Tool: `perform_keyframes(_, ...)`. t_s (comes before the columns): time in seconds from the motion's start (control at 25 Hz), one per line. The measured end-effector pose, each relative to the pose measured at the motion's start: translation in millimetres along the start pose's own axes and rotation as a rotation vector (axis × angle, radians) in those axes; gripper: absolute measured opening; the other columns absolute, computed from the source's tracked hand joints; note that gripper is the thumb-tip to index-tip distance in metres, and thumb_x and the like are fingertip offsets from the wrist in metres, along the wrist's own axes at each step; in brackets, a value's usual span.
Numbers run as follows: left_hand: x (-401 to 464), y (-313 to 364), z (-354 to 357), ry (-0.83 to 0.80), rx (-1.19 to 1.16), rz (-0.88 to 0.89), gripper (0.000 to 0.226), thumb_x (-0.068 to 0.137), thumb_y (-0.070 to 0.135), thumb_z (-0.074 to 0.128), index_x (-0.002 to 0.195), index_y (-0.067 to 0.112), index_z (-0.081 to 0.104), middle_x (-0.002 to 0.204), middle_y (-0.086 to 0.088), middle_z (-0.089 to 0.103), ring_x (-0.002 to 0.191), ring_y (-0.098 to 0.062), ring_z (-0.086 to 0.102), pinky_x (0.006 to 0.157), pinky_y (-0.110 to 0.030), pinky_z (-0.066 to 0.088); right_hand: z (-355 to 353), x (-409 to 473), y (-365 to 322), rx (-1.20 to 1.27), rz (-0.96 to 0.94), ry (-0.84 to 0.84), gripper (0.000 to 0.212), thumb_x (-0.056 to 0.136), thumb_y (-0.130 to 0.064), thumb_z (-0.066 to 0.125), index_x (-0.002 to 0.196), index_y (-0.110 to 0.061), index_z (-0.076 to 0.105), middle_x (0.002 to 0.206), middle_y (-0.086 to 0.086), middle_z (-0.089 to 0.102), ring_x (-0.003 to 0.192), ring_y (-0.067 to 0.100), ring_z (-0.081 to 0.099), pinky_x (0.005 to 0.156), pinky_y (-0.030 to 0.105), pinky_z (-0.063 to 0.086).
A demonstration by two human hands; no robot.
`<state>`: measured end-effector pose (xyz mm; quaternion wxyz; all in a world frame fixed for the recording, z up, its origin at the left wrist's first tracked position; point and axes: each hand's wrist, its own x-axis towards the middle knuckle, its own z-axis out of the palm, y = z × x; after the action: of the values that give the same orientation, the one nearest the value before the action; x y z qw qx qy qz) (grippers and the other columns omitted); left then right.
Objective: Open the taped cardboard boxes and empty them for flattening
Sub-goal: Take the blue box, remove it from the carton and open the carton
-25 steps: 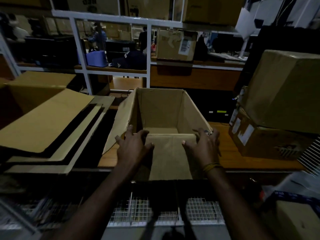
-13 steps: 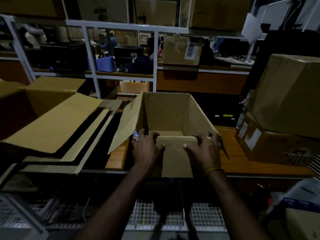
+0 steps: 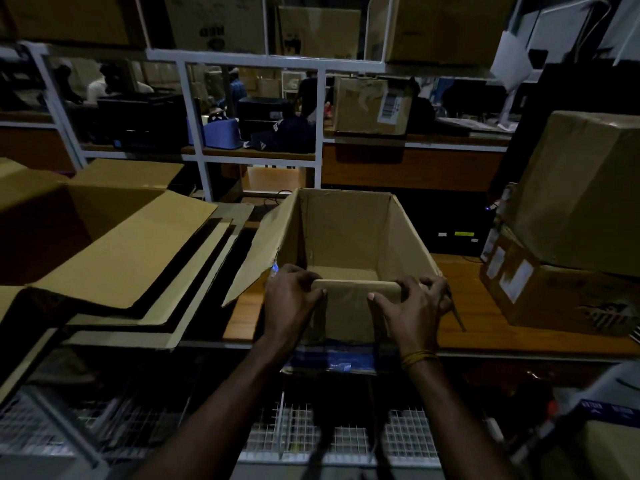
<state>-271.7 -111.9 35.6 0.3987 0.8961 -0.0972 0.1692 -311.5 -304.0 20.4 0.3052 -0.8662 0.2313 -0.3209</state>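
Both hands, left hand [image 3: 292, 299] and right hand [image 3: 414, 304], grip the empty box's [image 3: 346, 237] near wall; lift evenly off the worktop [image 3: 485, 327] to flatten it.

One open box [image 3: 349, 237] on wooden table [image 3: 460, 306]. Two hands: left hand [image 3: 291, 303], right hand [image 3: 414, 306], both on near rim of open box. Two closed boxes stacked at right: upper box [image 3: 581, 188], lower box [image 3: 554, 296]. One labelled box [image 3: 372, 105] on far shelf. One pile of flattened cardboard [image 3: 114, 244] at left; sheet count unclear. One blue container [image 3: 221, 133] on shelf behind.
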Motion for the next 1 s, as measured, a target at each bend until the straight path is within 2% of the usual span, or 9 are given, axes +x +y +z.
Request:
perform_keyframes(0.08,2.1,-2.6,-9.8,0.036,-0.037,0.019,0.029,0.081,0.023,0.078,0.109,0.021,0.072,0.113,0.003,0.061,0.105,-0.01,0.053,0.092,-0.029,0.05,-0.3,-6.6,-10.7,0.023,-0.007,0.049,0.041,0.066,-0.044,0.087,0.099,-0.025,0.071,0.131,0.011,0.036,0.121,0.033,0.031,0.092,0.031,0.03)
perform_keyframes(0.16,4.0,-3.7,-22.2,0.051,-0.086,0.039,0.03,0.081,0.02,0.078,0.11,0.019,0.073,0.109,0.005,0.061,0.105,-0.011,0.054,0.088,-0.024,0.049,-1.9,-11.7,-25.0,0.054,-0.01,0.085,0.042,0.066,-0.043,0.087,0.1,-0.024,0.072,0.13,0.008,0.036,0.119,0.032,0.031,0.095,0.036,0.038)
perform_keyframes(0.24,5.2,-9.1,-40.0,0.053,-0.136,0.075,0.03,0.081,0.021,0.078,0.111,0.019,0.072,0.107,0.007,0.059,0.107,-0.016,0.055,0.089,-0.03,0.052,-3.4,-21.0,-43.0,0.08,-0.011,0.122,0.044,0.067,-0.042,0.087,0.104,-0.023,0.072,0.128,0.007,0.036,0.119,0.032,0.031,0.094,0.04,0.042)
perform_keyframes(0.36,7.6,-18.7,-77.1,0.088,-0.183,0.167,0.031,0.081,0.023,0.078,0.111,0.019,0.071,0.107,0.007,0.059,0.106,-0.015,0.055,0.088,-0.032,0.054,-11.1,-39.2,-77.4,0.067,-0.049,0.216,0.045,0.066,-0.042,0.087,0.104,-0.021,0.073,0.126,0.007,0.038,0.119,0.034,0.034,0.094,0.037,0.038)
perform_keyframes(0.44,10.7,-25.4,-112.3,0.112,-0.236,0.235,0.031,0.081,0.023,0.079,0.111,0.018,0.072,0.108,0.004,0.06,0.101,-0.009,0.056,0.084,-0.02,0.052,-20.1,-54.3,-109.2,0.05,-0.083,0.288,0.045,0.066,-0.043,0.087,0.103,-0.021,0.073,0.125,0.008,0.039,0.119,0.035,0.037,0.097,0.033,0.033)
perform_keyframes(0.52,14.1,-30.6,-150.4,0.137,-0.312,0.319,0.03,0.08,0.022,0.08,0.109,0.015,0.073,0.106,0.003,0.062,0.091,-0.002,0.056,0.079,-0.009,0.049,-32.6,-74.2,-146.7,0.044,-0.105,0.358,0.044,0.066,-0.044,0.085,0.102,-0.023,0.073,0.127,0.008,0.039,0.119,0.036,0.04,0.101,0.035,0.035)
perform_keyframes(0.68,23.8,-46.2,-235.3,0.172,-0.495,0.493,0.027,0.079,0.02,0.081,0.104,0.013,0.074,0.099,0.002,0.065,0.087,-0.001,0.059,0.077,-0.015,0.052,-57.5,-127.2,-240.4,-0.039,-0.118,0.558,0.038,0.069,-0.045,0.082,0.101,-0.026,0.072,0.132,0.009,0.04,0.121,0.035,0.038,0.092,0.021,0.023)
perform_keyframes(0.84,36.1,-69.2,-327.6,0.219,-0.605,0.596,0.028,0.08,0.02,0.08,0.107,0.013,0.072,0.102,0.004,0.061,0.092,0.002,0.057,0.081,-0.012,0.051,-66.5,-171.7,-344.6,-0.066,-0.147,0.643,0.039,0.073,-0.046,0.079,0.105,-0.027,0.07,0.139,0.009,0.039,0.127,0.035,0.033,0.097,0.032,0.033)
perform_keyframes(1.0,52.1,-107.1,-411.5,0.306,-0.618,0.641,0.028,0.081,0.019,0.079,0.108,0.014,0.071,0.108,0.002,0.06,0.097,0.0,0.059,0.084,-0.015,0.052,-48.3,-196.9,-428.0,-0.023,-0.236,0.649,0.037,0.072,-0.051,0.077,0.103,-0.032,0.069,0.14,0.007,0.039,0.127,0.032,0.032,0.096,0.035,0.04)
